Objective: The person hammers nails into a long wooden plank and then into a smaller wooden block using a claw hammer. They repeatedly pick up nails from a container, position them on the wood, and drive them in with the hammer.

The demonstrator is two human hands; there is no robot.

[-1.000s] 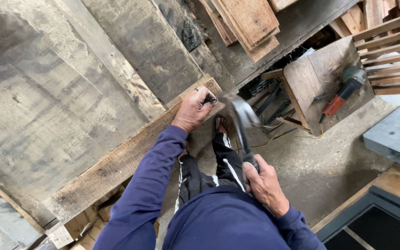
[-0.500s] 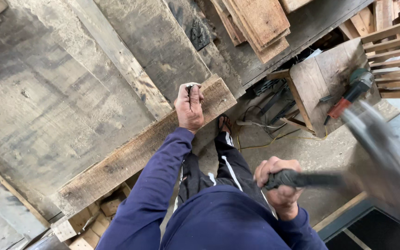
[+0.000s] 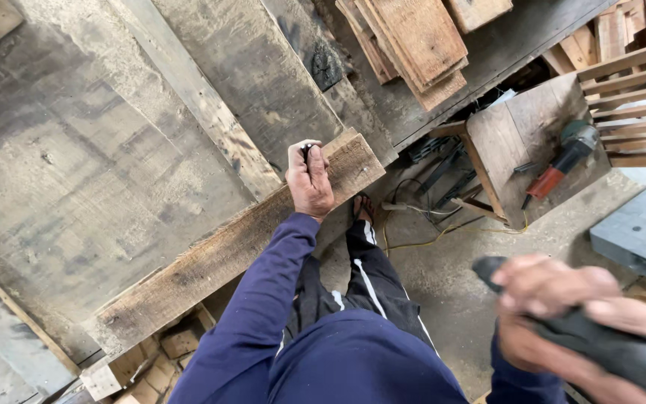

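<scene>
Worktop [image 3: 114, 172] of grey boards carries a weathered plank [image 3: 226, 254] running 8 to 2 o'clock; left hand [image 3: 309, 179] pinches a small dark nail [image 3: 306, 152] upright near its 2 o'clock end. Right hand [image 3: 555, 299], grip closed on a dark hammer handle [image 3: 607, 348], sits blurred at 4 o'clock, closer to the camera than half a second ago. Risk: a mis-aimed blow could strike the fingers steadying the nail.

The person wore a dark blue long-sleeved top [image 3: 353, 359], its left sleeve [image 3: 263, 299] creased and reaching to the wrist. Below it were black track trousers [image 3: 368, 277] with a white stripe running down the side of the leg. Both hands, the left hand [image 3: 309, 182] and the right hand [image 3: 555, 299], were bare, without gloves.
</scene>
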